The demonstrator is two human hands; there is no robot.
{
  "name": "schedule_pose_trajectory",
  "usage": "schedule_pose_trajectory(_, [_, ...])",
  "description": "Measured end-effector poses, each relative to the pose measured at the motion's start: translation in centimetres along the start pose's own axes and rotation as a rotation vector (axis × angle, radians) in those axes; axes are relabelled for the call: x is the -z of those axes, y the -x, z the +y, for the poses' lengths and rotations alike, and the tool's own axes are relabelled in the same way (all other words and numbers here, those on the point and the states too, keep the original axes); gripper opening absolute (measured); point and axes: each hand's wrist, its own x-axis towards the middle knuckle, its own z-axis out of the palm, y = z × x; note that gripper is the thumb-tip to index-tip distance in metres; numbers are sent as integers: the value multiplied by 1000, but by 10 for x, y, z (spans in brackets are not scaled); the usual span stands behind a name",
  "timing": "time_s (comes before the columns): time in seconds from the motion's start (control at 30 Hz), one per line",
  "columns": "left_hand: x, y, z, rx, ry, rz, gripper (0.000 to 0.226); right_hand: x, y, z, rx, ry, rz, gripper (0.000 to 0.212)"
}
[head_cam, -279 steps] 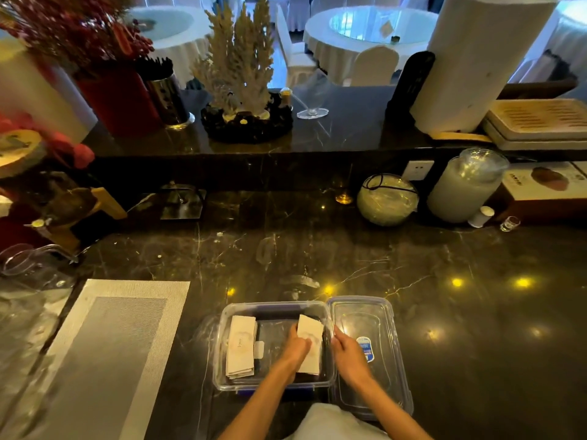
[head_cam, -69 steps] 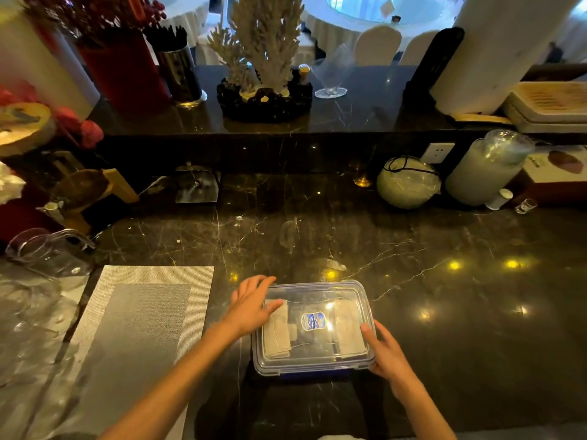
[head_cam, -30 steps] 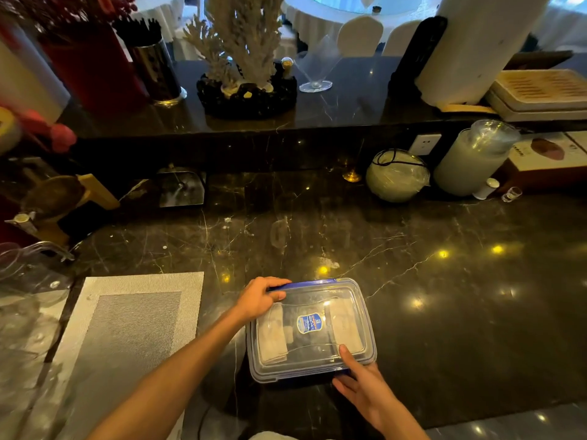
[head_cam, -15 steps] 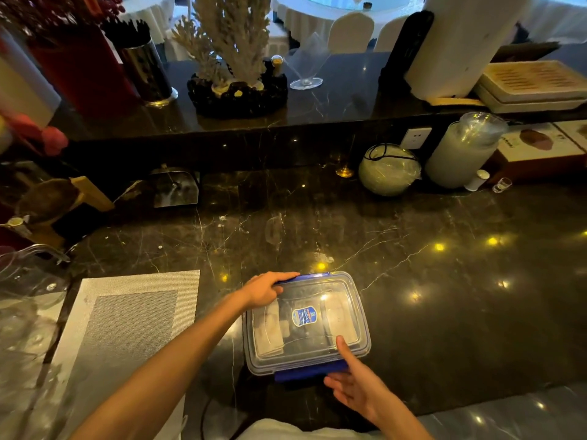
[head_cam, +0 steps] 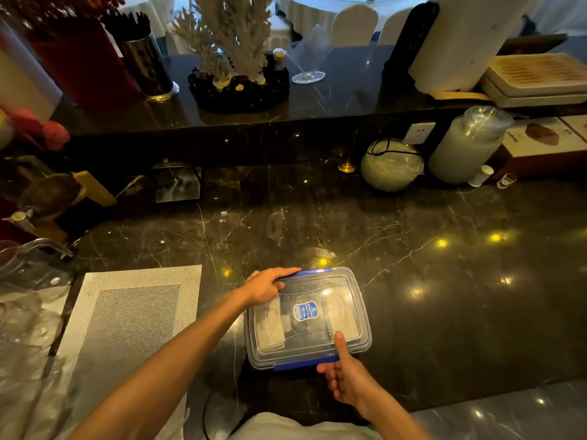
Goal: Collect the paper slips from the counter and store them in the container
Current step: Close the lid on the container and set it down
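Observation:
A clear plastic container (head_cam: 355,315) with a lid and blue clasps sits on the dark marble counter near its front edge. Through the lid I see white paper slips (head_cam: 269,328) stacked at its left and more at its right. My left hand (head_cam: 265,285) grips the container's far left corner, fingers over the far blue clasp. At the near edge my right hand (head_cam: 344,373) holds the container, thumb pressed on the lid and fingers curled under the near blue clasp.
A grey woven placemat (head_cam: 127,315) lies left of the container. Glassware (head_cam: 22,281) stands at the far left. At the back are a round wrapped bowl (head_cam: 392,165), a large jar (head_cam: 467,147) and a raised ledge with a coral ornament (head_cam: 232,52).
The slips went in and the lid was set on. In the last second my right hand closed around the near clasp, which folded down against the rim. My left hand stayed on the far corner.

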Motion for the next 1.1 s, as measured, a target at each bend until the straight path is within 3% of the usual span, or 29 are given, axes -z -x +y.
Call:
schedule_pose_trajectory(0.17, [-3, -1, -2, 5, 42, 32, 53, 4, 0, -1, -19, -112, -73, 70])
schedule_pose_trajectory(0.27, [-5, 2, -4, -20, -18, 74, 55, 13, 6, -7, -27, 32, -150, 78])
schedule_pose_trajectory(0.33, [-9, 9, -9, -21, -12, 193, 58, 22, 15, -17, 21, 236, -171, 72])
schedule_pose_trajectory(0.4, [-16, 21, -16, 20, 115, 356, 60, 31, 22, -27, 193, 397, -88, 55])
schedule_pose_trajectory(0.47, [-25, 39, -21, 115, 440, 476, 63, 38, 25, -37, 477, 337, 86, 39])
schedule_pose_trajectory(0.53, [-35, 60, -26, 193, 710, 523, 65, 46, 24, -51, 718, 227, 271, 28])
schedule_pose_trajectory(0.6, [-45, 79, -30, 242, 797, 500, 65, 48, 21, -67, 785, 185, 323, 12])
schedule_pose_trajectory(0.7, [-59, 98, -29, 267, 898, 453, 59, 47, 6, -79, 642, 332, 259, 54])
schedule_pose_trajectory(0.77, [-68, 102, -22, 277, 995, 429, 48, 41, 2, -77, 567, 256, 72, 67])
schedule_pose_trajectory(0.83, [-75, 101, -18, 271, 1058, 432, 45, 36, -5, -72, 589, 191, 5, 68])
schedule_pose_trajectory(0.97, [-79, 93, -15, 251, 1034, 536, 56, 30, -16, -73, 699, 244, 128, 63])
schedule_pose_trajectory(1.1, [-73, 84, -18, 228, 1005, 564, 57, 32, -22, -86, 698, 243, 128, 62])
